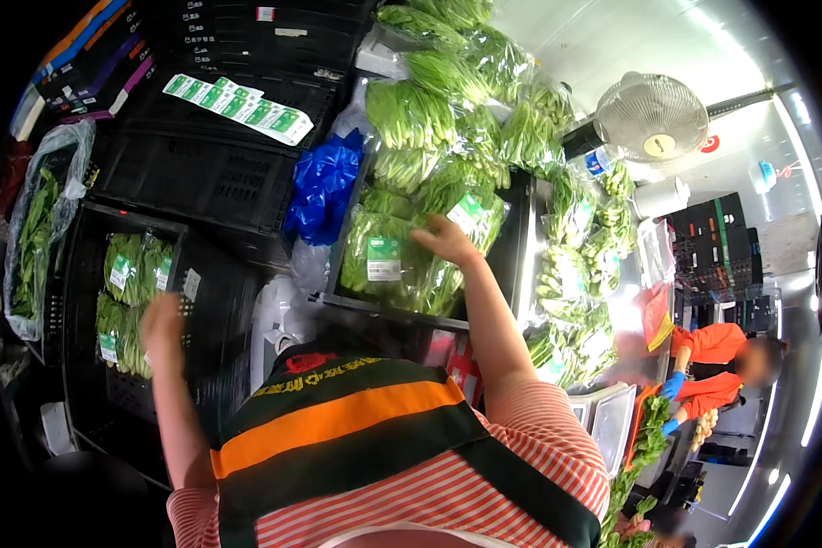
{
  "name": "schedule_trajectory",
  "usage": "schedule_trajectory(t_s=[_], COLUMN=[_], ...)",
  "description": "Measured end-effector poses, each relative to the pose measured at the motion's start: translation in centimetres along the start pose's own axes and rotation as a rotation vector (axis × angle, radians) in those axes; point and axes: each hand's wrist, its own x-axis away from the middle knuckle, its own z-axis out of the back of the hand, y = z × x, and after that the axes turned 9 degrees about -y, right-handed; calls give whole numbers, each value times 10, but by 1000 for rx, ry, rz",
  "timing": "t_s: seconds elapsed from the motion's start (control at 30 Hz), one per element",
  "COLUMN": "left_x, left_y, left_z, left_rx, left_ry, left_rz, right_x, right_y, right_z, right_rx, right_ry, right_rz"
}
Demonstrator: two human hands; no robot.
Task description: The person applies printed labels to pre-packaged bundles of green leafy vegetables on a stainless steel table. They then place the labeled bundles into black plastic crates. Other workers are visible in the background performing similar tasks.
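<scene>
My right hand (pixel 447 241) reaches into a black crate (pixel 338 272) at the middle. Its fingers are bent onto a clear bag of leafy greens (pixel 440 276) there. Beside it lies another bag of greens (pixel 384 239) with a green-and-white label; more bags crowd around. Farther left, my left hand (pixel 162 324) is smeared by motion, so its fingers cannot be made out. It hovers at the right side of a second black crate (pixel 75 274), close to several labelled bags of greens (pixel 126 265) in it.
Strips of green-and-white labels (pixel 242 108) lie on black crates at the back left, near a crumpled blue plastic bag (pixel 324 187). More bagged greens (pixel 580 265), a fan (pixel 653 117) and a scale (pixel 607 416) stand on the right. A person in orange (pixel 711 352) wears blue gloves.
</scene>
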Motion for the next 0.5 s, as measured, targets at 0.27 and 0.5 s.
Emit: schedule_trajectory(t_s=[0.27,0.5], left_x=[67,68], left_y=[-5,14], left_z=[-183,-202], left_rx=[521,935], left_ry=[-711,-665], left_rz=[284,83], right_x=[33,54], right_y=[-85,-126], right_z=[49,58], right_rx=[-668,-673], right_ry=[-299,-491], right_rz=[232,605])
